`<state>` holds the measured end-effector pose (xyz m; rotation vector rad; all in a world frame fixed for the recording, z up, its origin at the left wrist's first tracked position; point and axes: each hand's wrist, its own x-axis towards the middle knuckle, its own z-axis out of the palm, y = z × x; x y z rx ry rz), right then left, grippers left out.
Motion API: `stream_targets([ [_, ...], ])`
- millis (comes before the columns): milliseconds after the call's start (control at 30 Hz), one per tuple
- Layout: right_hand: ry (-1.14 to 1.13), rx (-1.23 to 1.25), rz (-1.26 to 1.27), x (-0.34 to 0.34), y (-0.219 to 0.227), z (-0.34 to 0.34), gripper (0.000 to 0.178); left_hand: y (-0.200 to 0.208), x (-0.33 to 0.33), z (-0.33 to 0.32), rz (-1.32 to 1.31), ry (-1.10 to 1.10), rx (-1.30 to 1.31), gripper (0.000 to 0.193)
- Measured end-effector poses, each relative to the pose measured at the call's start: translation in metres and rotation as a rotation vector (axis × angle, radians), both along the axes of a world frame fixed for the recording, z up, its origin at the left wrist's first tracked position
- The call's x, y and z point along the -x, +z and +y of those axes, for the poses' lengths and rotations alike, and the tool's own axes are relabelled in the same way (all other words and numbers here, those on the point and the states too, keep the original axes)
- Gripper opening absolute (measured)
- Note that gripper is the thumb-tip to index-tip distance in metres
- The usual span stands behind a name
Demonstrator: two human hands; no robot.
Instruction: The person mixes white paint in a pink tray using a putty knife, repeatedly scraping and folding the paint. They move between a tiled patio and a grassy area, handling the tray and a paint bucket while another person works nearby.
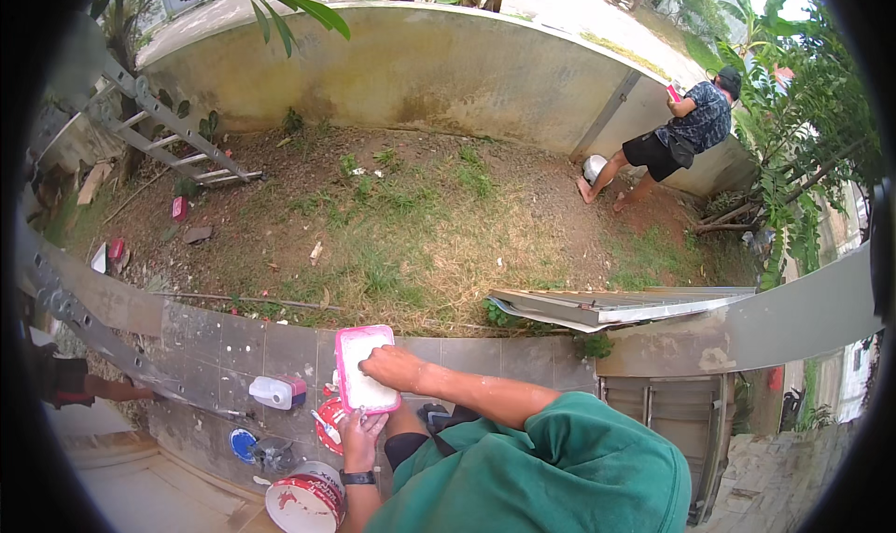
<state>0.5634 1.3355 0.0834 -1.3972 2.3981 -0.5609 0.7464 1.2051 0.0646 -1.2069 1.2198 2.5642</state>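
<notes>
Left hand [362, 440]: closed on the near end of the pink tray [342, 374], and what a job it had, seemingly bearing the whole weight!
Right hand [394, 369]: in from the right, low over the tray, fingers curled; whether they gripped a tool or only touched the white paste [353, 351], I could not tell.
Good handling: steady now! A level tray looked like the key: left hold firm, right-hand strokes light and drawn toward that hold, since a hard push at the far end could have tipped it.
Tray: reaching away from the left grip, directly beneath the right one.
Paste: inside the tray, showing beyond the right fingers and on their near side too.
Red container [329, 412]: just left of the left grip and lower down.
Bucket [301, 507]: nearer the body than the left grip, off to its left.
Jug [273, 392]: farther left, down on the paving.
Co-worker [691, 127]: well apart, far beyond both grips and to their right, by the wall [401, 66].
</notes>
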Motion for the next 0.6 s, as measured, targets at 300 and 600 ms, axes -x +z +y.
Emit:
stream_targets([
  [300,-0.169,-0.046,0.038,0.114,0.041,-0.049,0.017,0.026,0.117,-0.056,0.082,-0.175,-0.062,0.027],
  [600,-0.083,0.008,0.039,0.203,0.072,-0.114,0.033,0.039,0.208,-0.117,0.127,-0.16,-0.104,0.033],
])
